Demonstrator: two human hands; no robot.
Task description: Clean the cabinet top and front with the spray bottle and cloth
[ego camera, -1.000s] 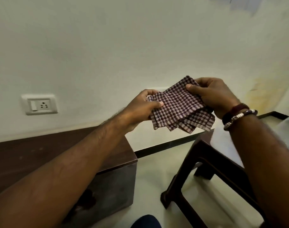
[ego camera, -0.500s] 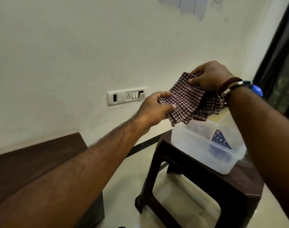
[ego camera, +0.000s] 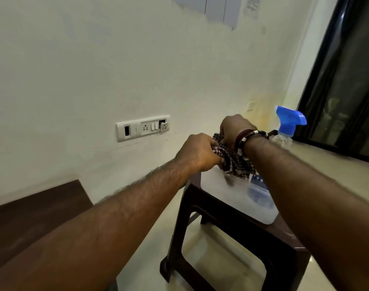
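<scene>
Left hand: fingers curled round the near edge of the cloth, gripping it.
Right hand: fingers curled down onto the far edge of the same cloth, pinching it; bracelets on the wrist.
Cloth: checked, dark red and white, bunched between the two hands, its loose corner hanging onto the box below.
Box: clear plastic, lidded, sits on the stool; blue-printed contents show dimly through the wall, too blurred to name.
Stool: dark brown plastic, stands on the pale floor, just right of the cabinet.
Spray bottle: clear body, blue trigger head, upright beyond the right wrist, near the dark window frame; its base is hidden behind the arm, so what it stands on cannot be told.
Cabinet: dark brown top, lower left, against the wall, partly hidden by the left forearm; apart from both hands.
Wall: cream; a white switch-and-socket plate sits left of the hands, one small socket cover hanging loose at its right end.
</scene>
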